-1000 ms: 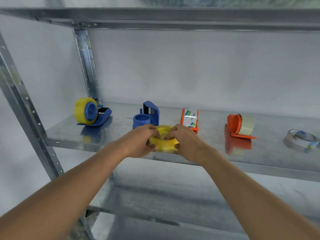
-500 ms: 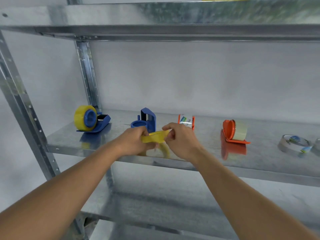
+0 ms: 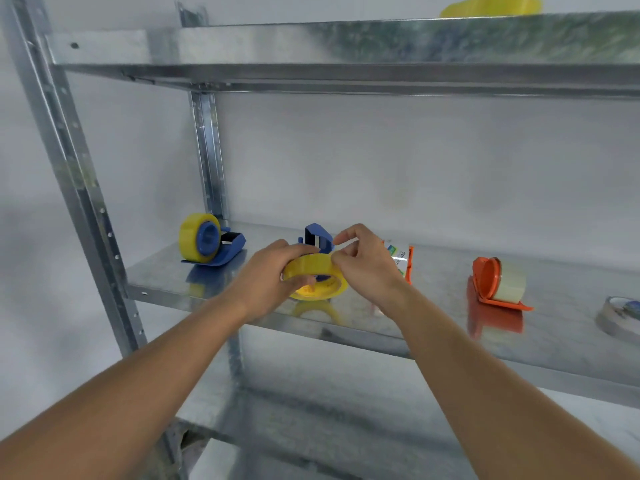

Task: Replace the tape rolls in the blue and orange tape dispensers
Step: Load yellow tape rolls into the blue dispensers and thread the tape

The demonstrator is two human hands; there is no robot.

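Left hand [image 3: 273,278] is gripping the light, stiff roll [image 3: 317,277] by its rim; right hand [image 3: 367,268] is pinching its sticky edge.

We record the blue plastic tape dispenser [image 3: 317,237] at mid-shelf largely hidden behind both hands and the yellow tape roll [image 3: 313,271]. The orange dispenser with a printed label [image 3: 403,263] is half covered by the right hand [image 3: 363,268]. At the galvanised shelf's [image 3: 433,327] right edge, a flat clear tape roll [image 3: 621,315] is cut off. On the upper shelf, a yellow object [image 3: 491,6] is cropped and blurred.
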